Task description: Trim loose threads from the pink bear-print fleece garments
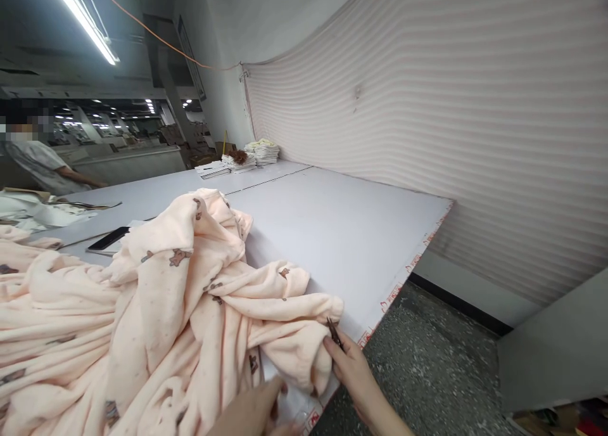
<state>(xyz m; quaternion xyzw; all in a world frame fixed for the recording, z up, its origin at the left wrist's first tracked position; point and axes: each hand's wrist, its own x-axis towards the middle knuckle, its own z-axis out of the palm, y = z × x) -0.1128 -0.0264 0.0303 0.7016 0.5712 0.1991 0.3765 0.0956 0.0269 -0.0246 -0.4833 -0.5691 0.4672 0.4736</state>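
So, best let the peach fleece [161, 296] lie slack left of and beyond your hands, and probably flatten its loose end between them before any snip; left hand [254, 405] low, blurred, can't tell its grip; right hand [350, 362] apart from it, clamped on dark snips [334, 336], tips pointing away
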